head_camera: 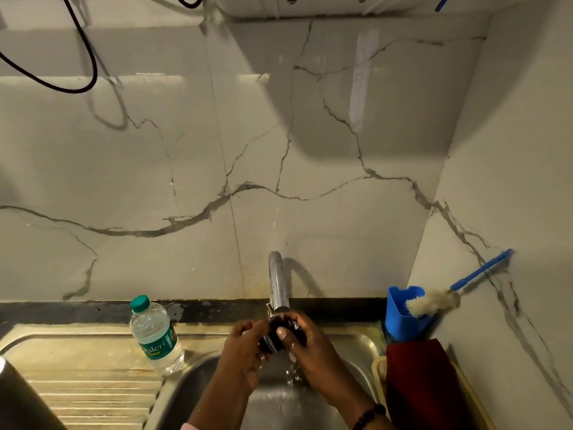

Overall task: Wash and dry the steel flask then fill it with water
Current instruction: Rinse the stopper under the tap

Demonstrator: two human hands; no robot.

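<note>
Together, the left hand (245, 346) and the right hand (305, 342) gripped a small dark flask cap (277, 336) under the steel tap (278, 282), over the sink (350, 346). Water ran down below the hands. At the near left edge stood a dark flask body (14, 395). A plastic water bottle (155, 335) stood on the draining board, and a bottle brush (434, 301) rested in a blue holder (403, 315) at the right.
</note>
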